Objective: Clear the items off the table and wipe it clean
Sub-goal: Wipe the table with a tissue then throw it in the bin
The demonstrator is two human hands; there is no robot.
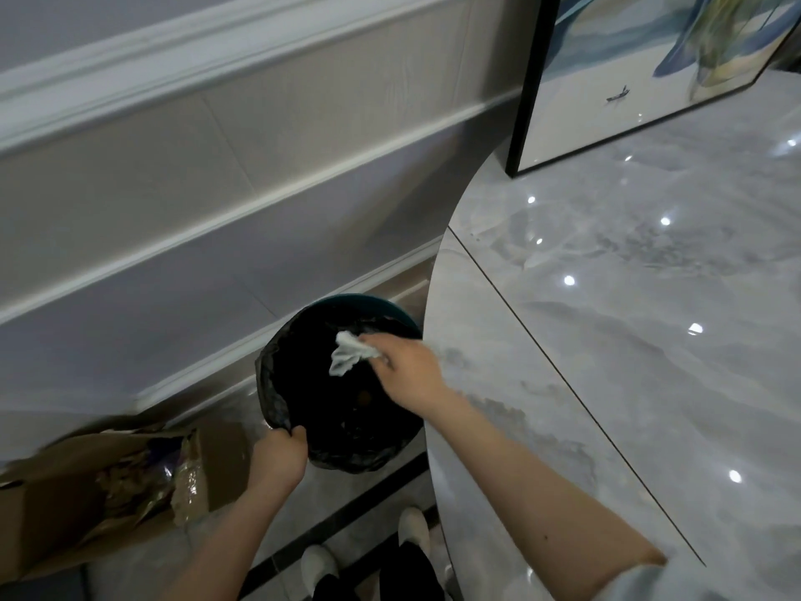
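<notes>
A round bin (392, 312) with a teal rim stands on the floor beside the glossy grey marble table (628, 340). A black bag (320, 405) lines the bin. My left hand (279, 457) grips the near edge of the bag. My right hand (405, 368) reaches over the table's rounded edge and pinches a crumpled white tissue (346, 353) above the open mouth of the bin. The inside of the bag is too dark to make out.
A torn cardboard box (104, 488) lies on the floor to the left of the bin. A black-framed painting (615, 75) leans at the back of the table. A panelled wall runs behind the bin. My white shoes (411, 529) show below.
</notes>
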